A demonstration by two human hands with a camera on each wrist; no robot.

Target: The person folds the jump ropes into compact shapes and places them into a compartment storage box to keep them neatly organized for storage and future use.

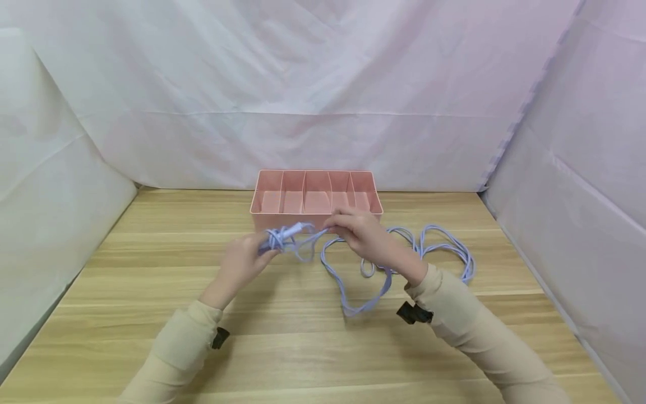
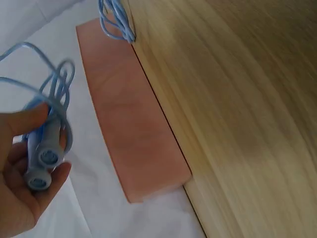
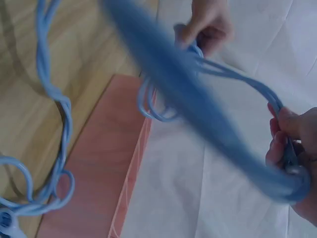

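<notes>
Nearest the camera, in the right wrist view, a blurred light-blue cord crosses in front of the hands; I cannot tell which strand it belongs to. The jump rope bundle is raised over the table, at the near side of the pink box. The left hand is closed around its two handles, which lie side by side with cord wrapped about them. The right hand pinches a doubled length between thumb and fingers, just right of the bundle.

Those wraps look loose, so a hard pull from the right could drag them off the handle tips, and a slack left grip could let one handle slide out.

More cord lies looped on the table to the right, partly under the right forearm, with a handle end beside it; a sleeve or stray loop might catch there and tangle the strands. The five-compartment box stands at the far side, where a swinging loop could snag its rim.
</notes>
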